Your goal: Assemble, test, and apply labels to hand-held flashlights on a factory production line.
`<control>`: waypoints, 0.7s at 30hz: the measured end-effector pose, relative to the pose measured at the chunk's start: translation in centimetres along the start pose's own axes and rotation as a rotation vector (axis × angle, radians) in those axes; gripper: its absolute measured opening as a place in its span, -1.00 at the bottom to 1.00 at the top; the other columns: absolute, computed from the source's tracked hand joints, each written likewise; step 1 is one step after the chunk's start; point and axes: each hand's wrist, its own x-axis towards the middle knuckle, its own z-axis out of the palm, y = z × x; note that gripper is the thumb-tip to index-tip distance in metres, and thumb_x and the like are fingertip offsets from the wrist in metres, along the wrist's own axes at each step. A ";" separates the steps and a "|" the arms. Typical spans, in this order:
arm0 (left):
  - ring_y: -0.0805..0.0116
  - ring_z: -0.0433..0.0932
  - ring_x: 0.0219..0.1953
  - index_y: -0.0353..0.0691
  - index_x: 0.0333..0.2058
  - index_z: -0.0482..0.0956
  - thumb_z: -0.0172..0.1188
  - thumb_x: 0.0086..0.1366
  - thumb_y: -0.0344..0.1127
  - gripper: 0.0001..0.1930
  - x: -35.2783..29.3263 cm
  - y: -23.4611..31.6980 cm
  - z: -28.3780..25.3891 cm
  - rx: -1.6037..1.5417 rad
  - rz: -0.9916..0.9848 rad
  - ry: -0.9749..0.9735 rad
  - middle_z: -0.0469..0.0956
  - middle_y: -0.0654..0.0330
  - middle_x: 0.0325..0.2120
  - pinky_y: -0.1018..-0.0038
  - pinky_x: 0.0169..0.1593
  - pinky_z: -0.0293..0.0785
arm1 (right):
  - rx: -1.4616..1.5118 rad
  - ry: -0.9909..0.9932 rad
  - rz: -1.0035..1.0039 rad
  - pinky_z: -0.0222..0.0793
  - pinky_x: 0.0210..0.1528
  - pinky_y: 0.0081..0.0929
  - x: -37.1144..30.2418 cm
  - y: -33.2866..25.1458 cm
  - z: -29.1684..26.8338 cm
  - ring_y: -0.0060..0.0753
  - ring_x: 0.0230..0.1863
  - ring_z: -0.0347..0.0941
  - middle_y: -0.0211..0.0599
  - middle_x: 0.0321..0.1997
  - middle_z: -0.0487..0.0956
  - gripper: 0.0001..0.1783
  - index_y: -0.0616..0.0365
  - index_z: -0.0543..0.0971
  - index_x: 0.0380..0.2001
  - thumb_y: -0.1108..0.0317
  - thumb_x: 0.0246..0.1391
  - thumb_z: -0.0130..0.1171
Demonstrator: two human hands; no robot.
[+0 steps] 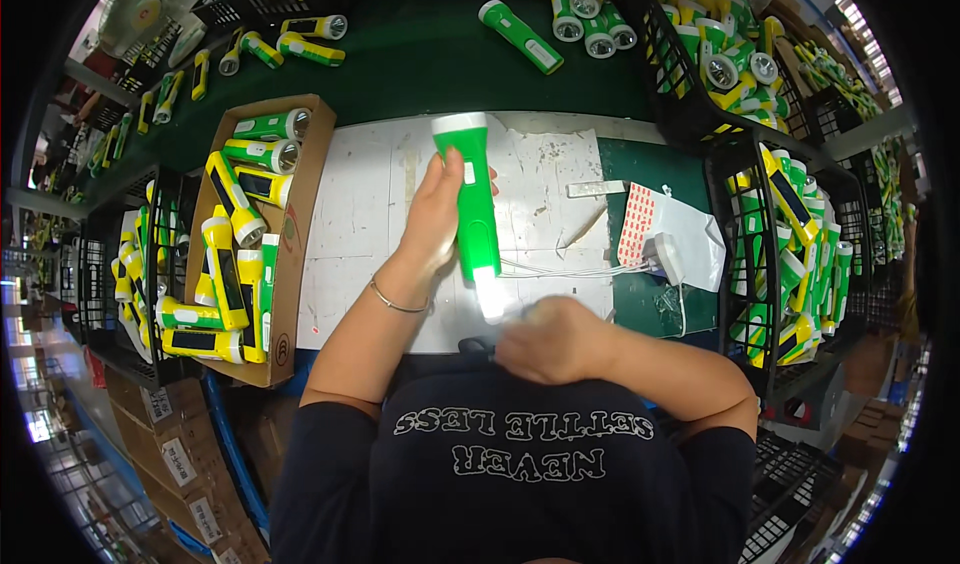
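Observation:
My left hand [436,200] is closed around a green flashlight [480,219] with a white head, held over the white work surface. The head points away from me, and the end nearer my body glows bright white. Close to that glowing end is my right hand [556,342], blurred by motion in front of my shirt. Its fingers are too smeared to show whether they grip anything. Right of the flashlight, thin white cables [560,274] run across the surface to a white plug adapter [666,256].
A cardboard box [314,154] of flashlights lies at the left, beside a black crate [95,294]. Two black crates, one far right [690,114] and one nearer [745,264], hold more. A white plastic bag [695,229] lies by the adapter. Loose flashlights [520,37] rest on the green belt [420,64].

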 end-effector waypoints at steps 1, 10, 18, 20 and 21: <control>0.44 0.44 -0.34 -0.20 -0.12 0.31 -0.20 0.36 0.07 -0.57 -0.1 0.6 0.1 -0.016 0.008 -0.016 0.45 0.14 -0.33 0.51 -0.31 0.42 | 0.051 0.038 -0.062 0.29 -0.66 -0.42 -0.1 -0.3 0.4 -0.37 -0.66 0.37 -0.42 -0.64 0.33 -0.79 -0.01 0.37 -0.65 0.23 -0.15 0.18; 0.43 0.47 -0.31 -0.23 -0.04 0.27 -0.01 0.31 -0.26 -0.70 -1.3 -0.2 1.0 0.008 -0.095 -0.125 0.45 0.15 -0.28 0.47 -0.27 0.49 | 0.423 0.487 0.729 0.03 -0.63 -0.50 2.8 4.4 0.3 -0.50 -0.69 0.07 -0.39 -0.72 0.19 -0.52 0.14 0.18 -0.75 0.27 -0.11 0.30; 0.44 0.44 -0.27 -0.27 -0.04 0.26 0.07 0.27 -0.19 -0.62 -2.4 1.2 0.8 0.222 -0.192 -0.169 0.45 0.14 -0.29 0.50 -0.21 0.41 | 0.686 0.535 0.821 0.02 -0.60 -0.71 1.0 7.8 -2.8 -0.77 -0.62 0.07 -0.59 -0.61 0.27 -0.72 0.14 0.37 -0.54 0.26 -0.05 0.26; 0.28 0.48 -0.23 -0.31 -0.03 0.23 0.11 0.22 -0.19 -0.55 -2.9 1.8 0.5 0.819 0.086 -0.329 0.46 0.03 -0.28 0.43 -0.17 0.41 | 0.665 0.374 0.876 0.05 -0.57 -0.74 2.3 7.3 -4.8 -0.77 -0.59 0.09 -0.57 -0.51 0.33 -0.60 0.11 0.45 -0.23 0.23 -0.14 0.32; 0.08 0.50 -0.19 -0.34 -0.03 0.24 0.16 0.15 -0.23 -0.51 -3.4 2.7 1.2 0.929 0.139 -0.362 0.46 -0.07 -0.25 0.34 -0.14 0.42 | 0.623 0.267 0.814 0.06 -0.53 -0.78 2.0 7.8 -4.7 -0.79 -0.55 0.11 -0.53 -0.41 0.37 -0.36 -0.01 0.40 0.01 0.22 -0.23 0.37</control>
